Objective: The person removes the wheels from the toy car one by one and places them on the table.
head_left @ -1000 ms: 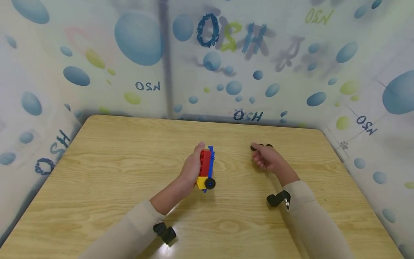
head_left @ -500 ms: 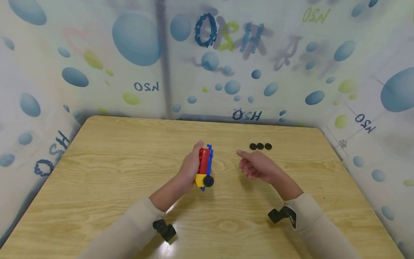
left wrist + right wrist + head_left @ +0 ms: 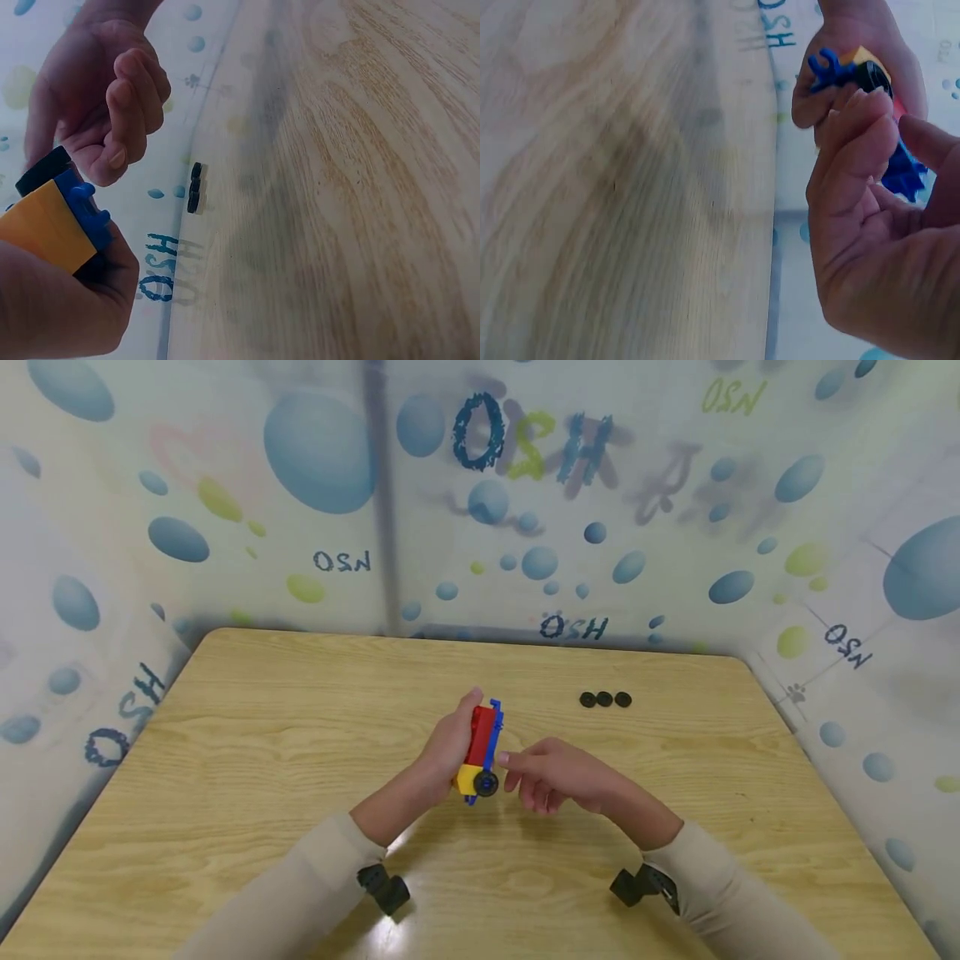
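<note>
A toy vehicle of building bricks (image 3: 481, 737) is gripped by my left hand (image 3: 442, 752), held above the table. Its body is red, its near end yellow, and a blue chassis runs along the right side. One black wheel (image 3: 486, 783) sits on the chassis at the yellow end. Blue axle fittings without a wheel stick out in the right wrist view (image 3: 829, 71). My right hand (image 3: 566, 777) is just right of the vehicle, a finger stretched toward the wheel, the other fingers loosely bent. Nothing shows in it; whether it touches the wheel I cannot tell.
Three black wheels (image 3: 604, 699) lie in a row on the wooden table (image 3: 300, 710), toward the back right. A patterned cloth wall (image 3: 480, 543) stands behind the table and along both sides. Black wrist cameras (image 3: 633, 887) hang at both sleeves.
My right hand has left the row of wheels and moved left and nearer, up to the vehicle. The three wheels stay where they were. My left hand still grips the vehicle, almost unmoved.
</note>
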The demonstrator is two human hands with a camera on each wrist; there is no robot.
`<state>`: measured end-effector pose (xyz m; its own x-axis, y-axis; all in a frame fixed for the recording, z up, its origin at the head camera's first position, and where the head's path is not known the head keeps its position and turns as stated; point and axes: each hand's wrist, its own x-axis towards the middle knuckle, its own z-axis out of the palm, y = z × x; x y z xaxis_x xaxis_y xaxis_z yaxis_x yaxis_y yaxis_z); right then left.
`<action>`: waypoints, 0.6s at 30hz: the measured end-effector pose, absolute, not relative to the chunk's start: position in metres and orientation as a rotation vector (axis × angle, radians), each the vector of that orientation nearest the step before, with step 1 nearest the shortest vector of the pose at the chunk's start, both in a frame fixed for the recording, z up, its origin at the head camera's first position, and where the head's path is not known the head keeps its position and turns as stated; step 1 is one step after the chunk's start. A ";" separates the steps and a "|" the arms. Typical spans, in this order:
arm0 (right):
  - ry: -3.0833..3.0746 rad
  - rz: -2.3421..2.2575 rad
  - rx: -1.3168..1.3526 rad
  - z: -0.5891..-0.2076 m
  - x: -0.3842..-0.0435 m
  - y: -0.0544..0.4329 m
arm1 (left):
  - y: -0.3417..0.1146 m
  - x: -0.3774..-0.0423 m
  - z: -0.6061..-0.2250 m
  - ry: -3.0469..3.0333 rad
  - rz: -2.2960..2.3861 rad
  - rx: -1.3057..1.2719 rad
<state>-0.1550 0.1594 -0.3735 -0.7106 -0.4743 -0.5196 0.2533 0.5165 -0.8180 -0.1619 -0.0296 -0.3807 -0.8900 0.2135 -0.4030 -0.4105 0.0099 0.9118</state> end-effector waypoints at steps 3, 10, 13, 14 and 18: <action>1.964 -1.239 -0.230 -0.374 -0.150 0.152 | -0.029 -0.162 -0.381 1.889 1.904 -0.200; 1.889 -1.233 -0.275 -0.373 -0.143 0.138 | -0.029 -0.164 -0.382 1.796 1.931 -0.187; 1.886 -1.228 -0.270 -0.371 -0.141 0.135 | -0.030 -0.165 -0.383 1.795 1.938 -0.204; 1.885 -1.225 -0.270 -0.371 -0.141 0.135 | -0.030 -0.165 -0.383 1.802 1.936 -0.214; 1.871 -1.224 -0.267 -0.371 -0.142 0.133 | -0.031 -0.167 -0.383 1.845 1.915 -0.243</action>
<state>-0.1415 0.1326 -0.3710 -0.6063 -0.5831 -0.5408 0.2617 0.4958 -0.8280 -0.1667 -0.0312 -0.3830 -0.8751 0.2069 -0.4374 -0.4448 0.0120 0.8955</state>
